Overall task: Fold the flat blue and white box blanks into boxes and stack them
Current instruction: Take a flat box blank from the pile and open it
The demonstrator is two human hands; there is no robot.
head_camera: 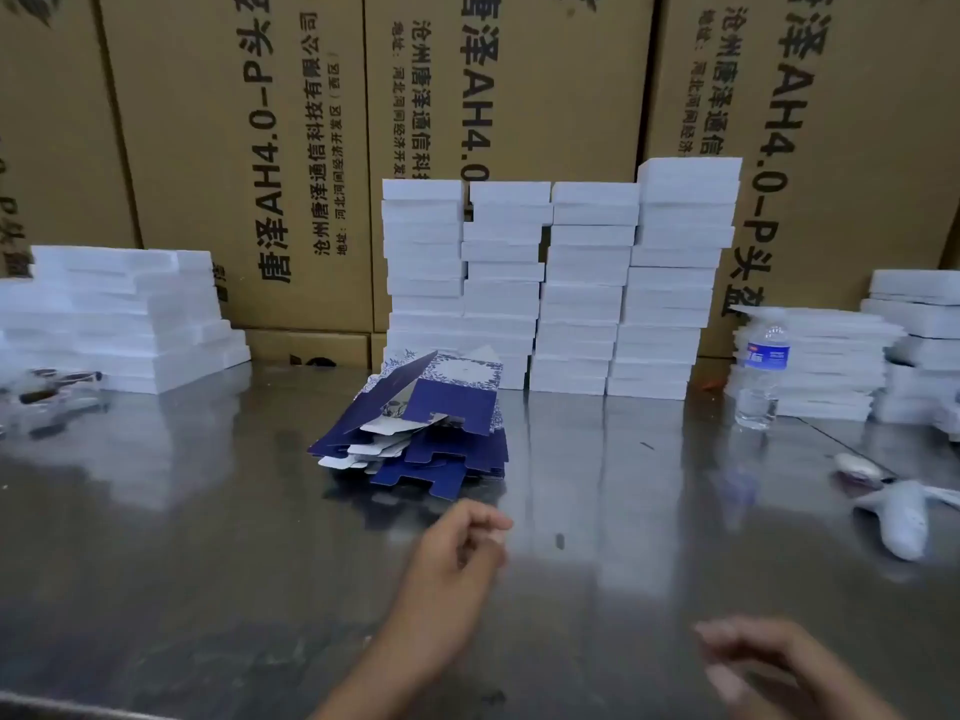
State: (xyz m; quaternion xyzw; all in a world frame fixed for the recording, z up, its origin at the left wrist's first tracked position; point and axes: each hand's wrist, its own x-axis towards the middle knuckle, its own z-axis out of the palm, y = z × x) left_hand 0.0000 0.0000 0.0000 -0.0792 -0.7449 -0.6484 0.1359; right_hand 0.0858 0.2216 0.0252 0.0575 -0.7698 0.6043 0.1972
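Observation:
A loose pile of flat blue and white box blanks (426, 433) lies in the middle of the shiny metal table (208, 537). Behind it stand several tall stacks of folded white boxes (571, 283). My left hand (457, 553) hovers just in front of the pile, fingers loosely curled, holding nothing. My right hand (763, 667) is low at the right, blurred, fingers relaxed and empty. Neither hand touches a blank.
Lower white stacks sit at the far left (119, 314) and far right (831, 366). A water bottle (761, 376) stands at the right. A white glove-like object (893, 511) lies near the right edge. Big cardboard cartons (234, 122) wall off the back.

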